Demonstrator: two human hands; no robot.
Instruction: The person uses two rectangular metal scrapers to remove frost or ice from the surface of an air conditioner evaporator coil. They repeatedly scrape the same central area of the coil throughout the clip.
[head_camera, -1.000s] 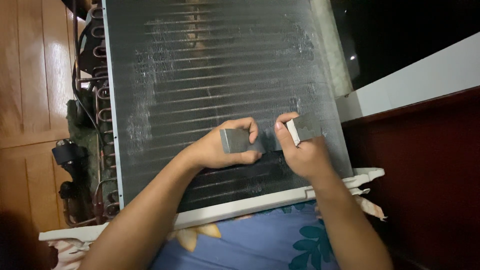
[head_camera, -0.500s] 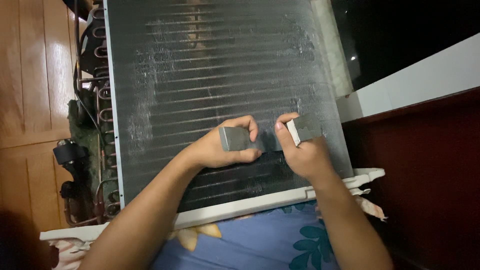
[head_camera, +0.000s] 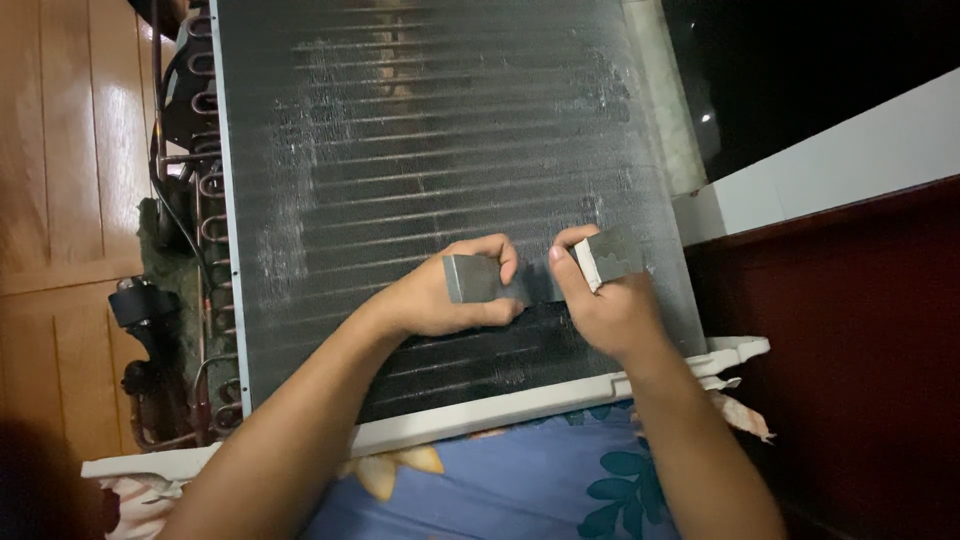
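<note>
Grey flat metal strip (head_camera: 530, 275) lies across the dusty finned aluminium coil panel (head_camera: 400, 150); your left hand (head_camera: 440, 300) pinches its left end, your right hand (head_camera: 600, 300) grips the right end.

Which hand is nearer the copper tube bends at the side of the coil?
Left. The left hand grips the grey tool on the coil, closer to the tube bends. The right hand holds the tool's far end.

Comb's (head_camera: 540, 278) middle behind fingers; coil (head_camera: 420, 150) top beyond frame edge.
</note>
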